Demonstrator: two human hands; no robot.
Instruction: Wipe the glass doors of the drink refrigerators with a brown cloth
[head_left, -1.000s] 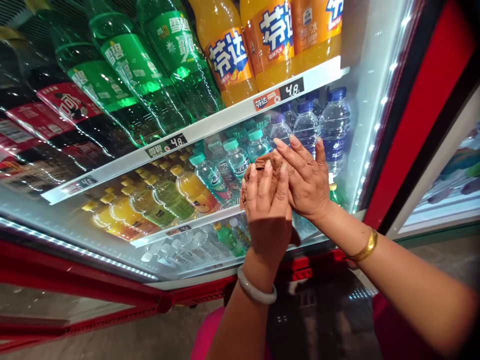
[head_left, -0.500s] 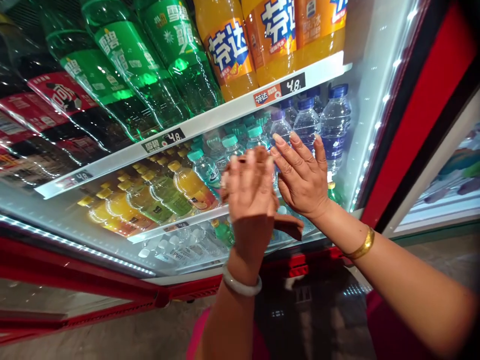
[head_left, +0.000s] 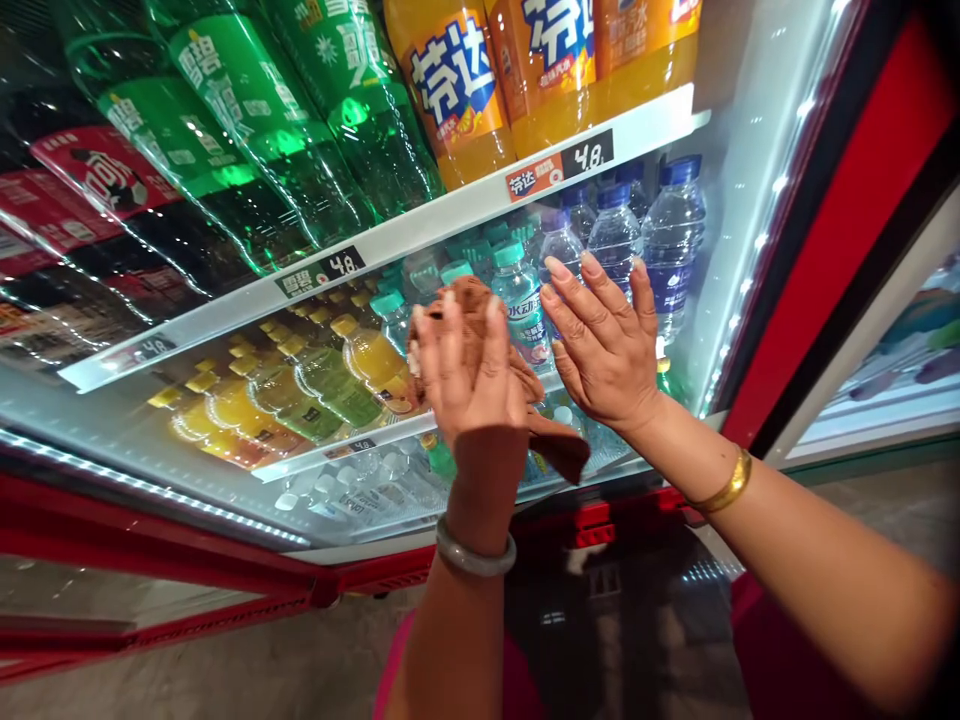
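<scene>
My left hand, a pale bangle at its wrist, presses a crumpled brown cloth against what looks like the clear glass front of a drinks fridge. One end of the cloth hangs out to the right below the palm. My right hand lies flat with fingers spread, apparently on the same glass, and holds nothing. Behind it stand clear water bottles with blue caps. A turquoise-capped bottle shows between my two hands.
Large green and orange soda bottles fill the upper shelf, above a white rail with price tags. Small yellow-capped juice bottles stand lower left. Red frame borders the fridge; another cabinet stands at right.
My left hand has slid left with the brown cloth, away from my right hand, uncovering the turquoise-capped bottle. My right hand has stayed nearly in place, and the view has shifted slightly.
</scene>
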